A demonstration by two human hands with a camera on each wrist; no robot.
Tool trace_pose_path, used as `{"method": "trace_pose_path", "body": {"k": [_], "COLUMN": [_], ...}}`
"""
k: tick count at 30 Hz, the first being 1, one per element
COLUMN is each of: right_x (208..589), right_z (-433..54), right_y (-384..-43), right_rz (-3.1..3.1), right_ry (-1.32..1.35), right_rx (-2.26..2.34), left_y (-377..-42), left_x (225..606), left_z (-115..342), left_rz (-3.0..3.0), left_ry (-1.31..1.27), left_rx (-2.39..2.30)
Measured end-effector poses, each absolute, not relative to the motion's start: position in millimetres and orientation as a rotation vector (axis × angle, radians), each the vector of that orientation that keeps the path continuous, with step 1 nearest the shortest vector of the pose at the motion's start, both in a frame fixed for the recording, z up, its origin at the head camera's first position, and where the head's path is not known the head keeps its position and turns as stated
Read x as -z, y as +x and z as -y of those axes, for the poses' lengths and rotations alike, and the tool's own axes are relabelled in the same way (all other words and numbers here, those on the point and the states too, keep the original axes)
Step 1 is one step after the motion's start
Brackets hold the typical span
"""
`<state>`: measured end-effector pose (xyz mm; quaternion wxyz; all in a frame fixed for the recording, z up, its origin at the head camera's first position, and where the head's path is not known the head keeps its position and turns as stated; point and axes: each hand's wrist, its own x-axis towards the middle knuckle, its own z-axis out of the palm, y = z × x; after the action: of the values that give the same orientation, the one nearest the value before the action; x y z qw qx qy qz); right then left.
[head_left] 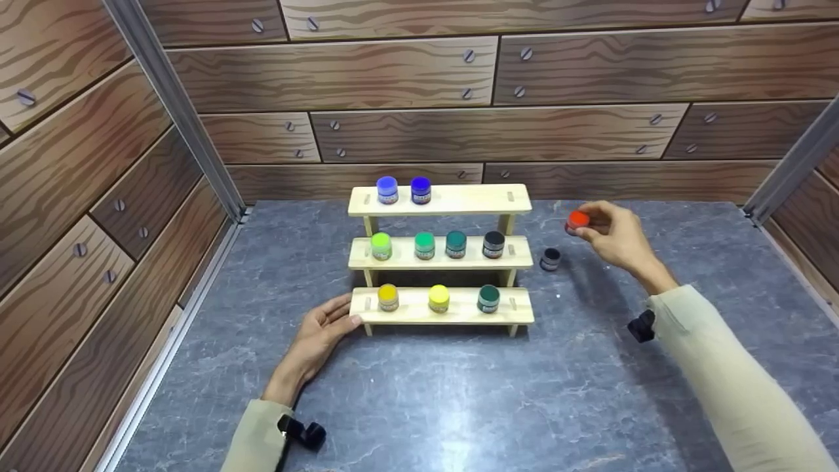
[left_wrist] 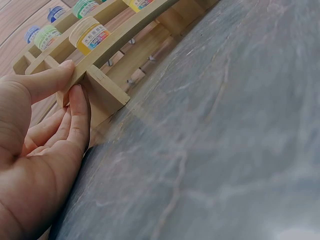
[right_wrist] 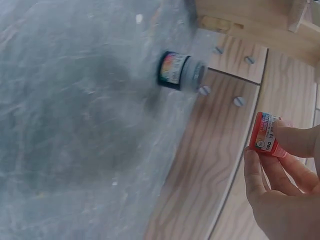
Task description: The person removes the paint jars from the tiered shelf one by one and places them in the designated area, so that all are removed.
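A three-tier wooden rack point(head_left: 406, 317) stands mid-table with small paint jars on every tier. My left hand point(head_left: 322, 334) pinches the left end of its bottom shelf between thumb and fingers; the left wrist view shows the thumb on top, close to a yellow-orange paint jar point(left_wrist: 89, 36). To the right of the rack, my right hand point(head_left: 615, 233) holds a red paint jar point(head_left: 577, 221) above the table, gripped between thumb and fingertips. Below that hand, a dark paint jar point(head_left: 550, 259) stands on the tabletop beside the rack.
Blue jars point(head_left: 421, 191) sit at the left of the top shelf. The middle shelf bears several green and dark jars point(head_left: 455, 245); the bottom one has a yellow jar point(head_left: 438, 299) and a dark green jar point(head_left: 488, 299). Wood-patterned walls point(head_left: 406, 72) enclose the grey table point(head_left: 419, 406).
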<state>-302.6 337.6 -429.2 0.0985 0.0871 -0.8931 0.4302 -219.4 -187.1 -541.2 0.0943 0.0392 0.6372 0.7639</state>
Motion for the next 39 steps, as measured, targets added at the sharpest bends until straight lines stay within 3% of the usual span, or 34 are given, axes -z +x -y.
{"method": "trace_pose_path", "body": {"k": [22,39], "right_x": [471.9,469.9], "right_z": [-347.9,-350.2], "right_y": [-302.0,-302.2], "right_rz": [2.867,2.905], "right_ry": [0.173,0.193], "right_rx": [-1.123,-1.156], "left_y": [-219.4,-220.9], "left_x": [542.7,544.2], "left_z": [188.6,187.9], "left_rz": [-1.883,-1.864], "left_ry": [0.146,0.127], "left_rx": [-2.268,-2.279]}}
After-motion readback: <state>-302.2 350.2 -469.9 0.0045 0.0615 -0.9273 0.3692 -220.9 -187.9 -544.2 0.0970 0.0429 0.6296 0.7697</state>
